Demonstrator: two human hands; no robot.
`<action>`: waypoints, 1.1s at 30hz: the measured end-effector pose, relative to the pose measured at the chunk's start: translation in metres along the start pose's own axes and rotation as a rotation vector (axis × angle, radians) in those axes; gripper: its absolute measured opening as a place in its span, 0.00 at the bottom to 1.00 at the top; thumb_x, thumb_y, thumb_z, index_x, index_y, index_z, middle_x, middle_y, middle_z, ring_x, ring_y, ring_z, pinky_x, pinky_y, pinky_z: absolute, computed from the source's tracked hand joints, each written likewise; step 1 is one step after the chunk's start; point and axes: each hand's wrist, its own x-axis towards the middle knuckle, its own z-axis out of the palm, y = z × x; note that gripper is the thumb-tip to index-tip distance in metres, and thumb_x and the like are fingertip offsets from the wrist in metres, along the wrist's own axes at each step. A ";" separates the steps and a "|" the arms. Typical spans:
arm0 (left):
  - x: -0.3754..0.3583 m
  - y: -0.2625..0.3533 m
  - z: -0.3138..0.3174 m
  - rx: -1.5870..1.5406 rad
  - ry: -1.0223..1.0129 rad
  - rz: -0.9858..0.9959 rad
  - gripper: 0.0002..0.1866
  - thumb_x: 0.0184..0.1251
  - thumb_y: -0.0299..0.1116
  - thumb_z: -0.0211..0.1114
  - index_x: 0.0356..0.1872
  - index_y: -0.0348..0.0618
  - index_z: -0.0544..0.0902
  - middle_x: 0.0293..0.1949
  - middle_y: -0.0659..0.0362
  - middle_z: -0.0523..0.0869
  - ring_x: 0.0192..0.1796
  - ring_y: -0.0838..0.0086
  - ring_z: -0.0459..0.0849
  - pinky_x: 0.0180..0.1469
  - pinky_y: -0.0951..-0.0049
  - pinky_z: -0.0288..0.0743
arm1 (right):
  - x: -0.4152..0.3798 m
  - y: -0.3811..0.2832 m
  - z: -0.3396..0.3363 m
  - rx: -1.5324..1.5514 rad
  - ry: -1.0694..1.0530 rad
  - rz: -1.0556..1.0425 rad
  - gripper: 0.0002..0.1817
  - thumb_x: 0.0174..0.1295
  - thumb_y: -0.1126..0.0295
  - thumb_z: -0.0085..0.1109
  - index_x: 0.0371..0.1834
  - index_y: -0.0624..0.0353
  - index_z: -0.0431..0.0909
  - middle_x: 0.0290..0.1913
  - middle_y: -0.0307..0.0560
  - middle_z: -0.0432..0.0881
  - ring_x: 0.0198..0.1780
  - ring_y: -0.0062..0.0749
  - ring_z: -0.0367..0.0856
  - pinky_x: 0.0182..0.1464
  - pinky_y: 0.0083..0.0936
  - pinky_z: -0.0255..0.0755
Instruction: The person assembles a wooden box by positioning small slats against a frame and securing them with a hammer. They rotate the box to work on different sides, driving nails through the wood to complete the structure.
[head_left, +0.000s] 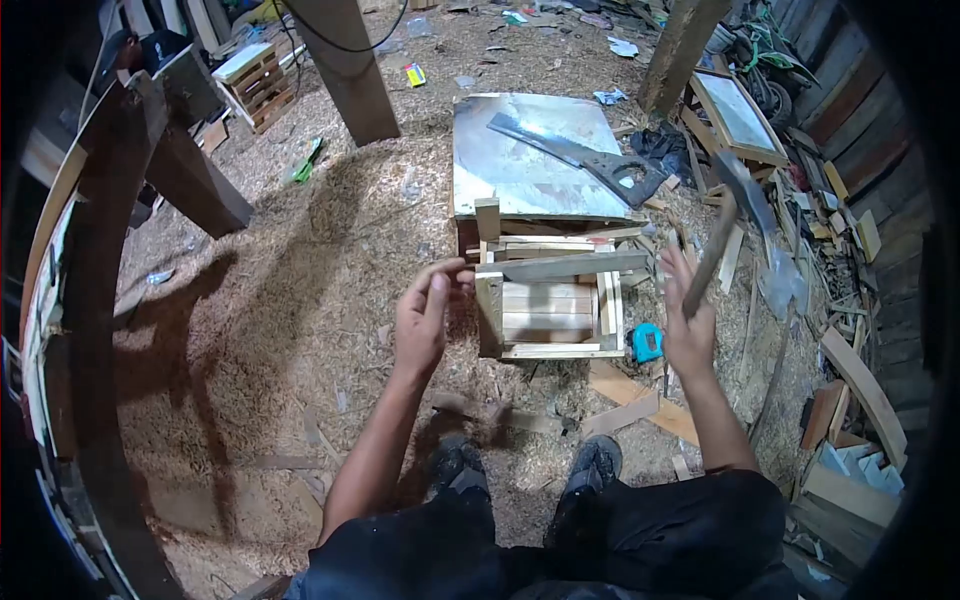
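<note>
A small wooden crate-like frame (548, 350) with slatted sides stands on the ground before my feet. A loose-looking grey slat (580, 265) lies across its top. At the frame's left end is my left hand (422, 318), fingers loosely bent and thumb apart, with nothing visible in it. The fingertips are close to the slat's end; whether they touch cannot be made out. My right hand (690, 330) holds a hammer (712, 255) by its handle, the other fingers stretched out and the head raised to the upper right. A teal tape measure (647, 342) lies between the frame and that hand.
Behind the frame, a hand saw (570, 155) rests on a low, metal-topped surface (480, 150). Wood shavings and offcuts (640, 410) cover the ground. Wooden posts (350, 80) stand ahead; a curved board (95, 330) rises at left. Scrap wood (860, 390) is piled at right.
</note>
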 end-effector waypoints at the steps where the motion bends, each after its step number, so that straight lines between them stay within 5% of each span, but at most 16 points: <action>1: 0.010 0.002 0.000 -0.008 0.005 -0.023 0.22 0.81 0.41 0.50 0.63 0.35 0.76 0.55 0.50 0.84 0.56 0.68 0.83 0.59 0.63 0.77 | 0.012 -0.001 0.003 0.061 -0.044 0.007 0.29 0.77 0.58 0.49 0.74 0.65 0.64 0.65 0.56 0.76 0.67 0.38 0.73 0.69 0.33 0.65; 6: 0.068 0.013 -0.001 0.040 -0.105 0.056 0.27 0.77 0.37 0.56 0.71 0.34 0.67 0.68 0.47 0.73 0.70 0.64 0.72 0.69 0.63 0.68 | 0.031 0.001 0.018 0.119 -0.247 -0.092 0.31 0.76 0.58 0.52 0.76 0.65 0.61 0.67 0.53 0.75 0.69 0.37 0.73 0.71 0.35 0.64; 9: 0.082 0.011 -0.005 0.020 -0.263 0.088 0.30 0.73 0.31 0.62 0.73 0.36 0.66 0.69 0.46 0.72 0.72 0.62 0.70 0.73 0.57 0.64 | 0.027 0.001 0.021 0.004 -0.203 -0.204 0.21 0.74 0.67 0.56 0.65 0.65 0.73 0.59 0.50 0.79 0.60 0.33 0.77 0.62 0.33 0.70; 11: 0.085 0.011 0.000 0.011 -0.261 0.088 0.29 0.71 0.29 0.64 0.71 0.37 0.69 0.66 0.47 0.76 0.68 0.64 0.74 0.70 0.59 0.69 | 0.027 0.011 0.022 0.024 -0.176 -0.223 0.12 0.70 0.75 0.57 0.55 0.66 0.79 0.51 0.51 0.79 0.51 0.35 0.80 0.50 0.32 0.74; 14: 0.088 0.010 0.001 0.008 -0.273 0.002 0.27 0.68 0.24 0.67 0.67 0.34 0.72 0.60 0.49 0.81 0.62 0.67 0.80 0.66 0.64 0.74 | 0.029 0.010 0.017 -0.080 -0.156 -0.428 0.15 0.66 0.80 0.58 0.56 0.65 0.78 0.50 0.54 0.80 0.49 0.41 0.82 0.48 0.30 0.75; 18: 0.088 0.017 0.008 0.089 -0.220 -0.067 0.23 0.66 0.21 0.68 0.62 0.32 0.76 0.53 0.51 0.85 0.56 0.69 0.84 0.62 0.67 0.78 | 0.017 0.023 0.021 -0.034 -0.084 -0.367 0.19 0.61 0.86 0.58 0.56 0.64 0.78 0.51 0.57 0.80 0.48 0.45 0.83 0.49 0.30 0.76; 22: 0.087 0.009 0.008 0.197 -0.135 0.150 0.19 0.71 0.29 0.65 0.60 0.34 0.77 0.54 0.51 0.85 0.60 0.66 0.82 0.63 0.64 0.78 | 0.024 0.019 0.018 -0.106 -0.083 -0.667 0.25 0.57 0.89 0.56 0.60 0.63 0.75 0.52 0.57 0.80 0.49 0.46 0.83 0.49 0.30 0.77; 24: 0.071 0.012 0.013 0.180 0.016 0.231 0.19 0.73 0.31 0.63 0.60 0.33 0.76 0.56 0.50 0.83 0.62 0.66 0.80 0.64 0.63 0.77 | 0.025 0.020 0.015 -0.134 -0.144 -0.617 0.31 0.55 0.91 0.57 0.65 0.62 0.73 0.53 0.57 0.79 0.49 0.46 0.82 0.49 0.29 0.77; 28: 0.005 0.008 0.019 0.052 0.045 -0.040 0.19 0.76 0.36 0.60 0.59 0.32 0.76 0.52 0.51 0.83 0.57 0.69 0.81 0.60 0.68 0.75 | 0.027 0.005 0.010 -0.089 -0.232 -0.452 0.33 0.56 0.90 0.58 0.68 0.62 0.72 0.53 0.56 0.78 0.49 0.45 0.81 0.50 0.30 0.76; 33: -0.024 -0.012 0.046 -0.061 -0.028 -0.062 0.16 0.81 0.42 0.53 0.43 0.38 0.79 0.38 0.59 0.84 0.38 0.78 0.81 0.42 0.76 0.75 | 0.040 -0.013 -0.002 -0.228 -0.397 -0.503 0.28 0.59 0.86 0.60 0.65 0.63 0.76 0.53 0.52 0.77 0.54 0.43 0.78 0.56 0.35 0.72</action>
